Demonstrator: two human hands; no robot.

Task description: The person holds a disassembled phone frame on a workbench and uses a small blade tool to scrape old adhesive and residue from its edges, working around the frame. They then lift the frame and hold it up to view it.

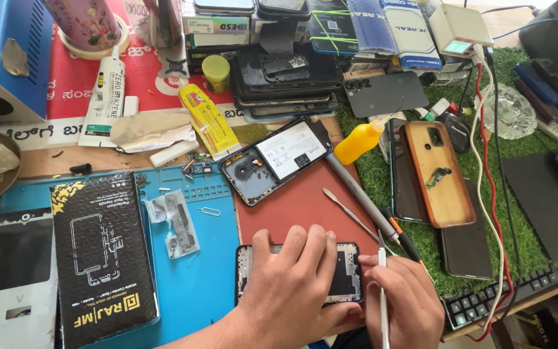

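Phone frame: a black opened phone body (347, 274) lies flat at the lower middle of the frame, on the near edge of a red mat (298, 207), partly under both hands.
Left hand: the left hand (292, 284) lies palm down on the phone frame, fingers spread and pressed flat across its middle.
Right hand: the right hand (398, 300) sits at the frame's right end, fingers curled and pinched around a thin metal tool (382, 284) held upright, its tip pointing up the frame.
Red mat: further up it, an open phone (272, 160) lies tilted, its white-labelled battery showing.
Right of the mat: a long screwdriver (363, 200) and a slim metal pry tool (350, 213) lie slanted, beside a yellow squeeze bottle (358, 142).
Green turf: at centre right, a brown phone back cover (439, 173) rests among dark phones.
Blue mat: left of the red one, it carries a black printed box (101, 252) and a small clear bag (174, 223).
Upper middle: a stack of dark phones and boxes (285, 71).
Lower right: a black keyboard (518, 287), crossed by white and red cables.
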